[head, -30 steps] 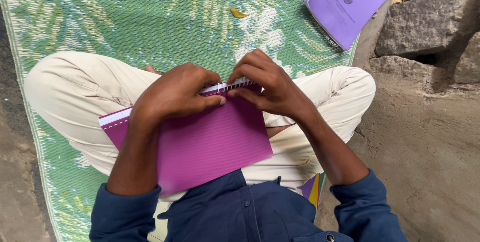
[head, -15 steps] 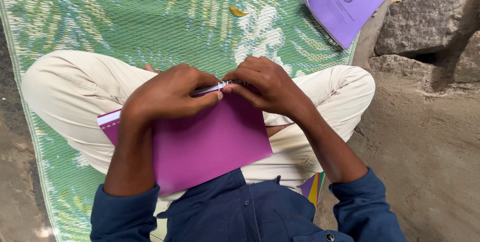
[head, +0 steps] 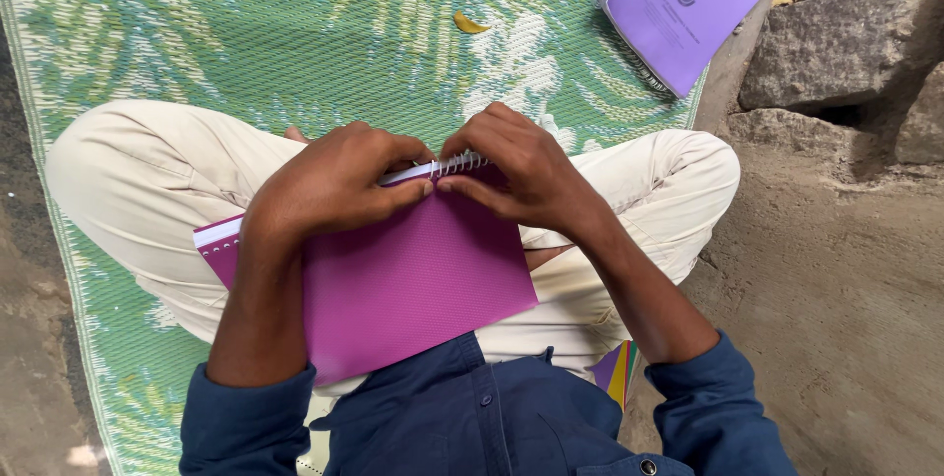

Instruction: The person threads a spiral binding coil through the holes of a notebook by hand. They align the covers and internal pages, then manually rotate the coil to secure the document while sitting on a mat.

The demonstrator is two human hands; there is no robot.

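Both hands meet at the top edge of a magenta spiral-bound notebook (head: 413,284) that rests on the lap of a person seated cross-legged on a woven mat (head: 246,33). Left hand (head: 329,186) curls over the notebook's upper edge, fingers bent and pressed down on the white page block, thumb tip against the cover. Right hand (head: 521,171) is bent the same way just beside it, fingertips pinching at the white wire coil (head: 460,162) that runs along the binding; the two thumbs nearly touch. Neither hand is spread flat; both are closed in a tight fingertip grip on the notebook's bound edge.

The notebook's cover is a finely grained, matte plastic sheet, rectangular and slightly tilted, its lower corner lying against the dark blue buttoned shirt (head: 492,417). Cream trousers (head: 138,181) cover the folded knees on either side of the notebook. The mat beyond it is green plastic weave with pale leaf patterns. A lilac booklet (head: 688,4) with a smooth cover lies well beyond the notebook at the mat's far corner, near rough grey stones (head: 836,53). A small yellow leaf (head: 470,24) lies on the mat.
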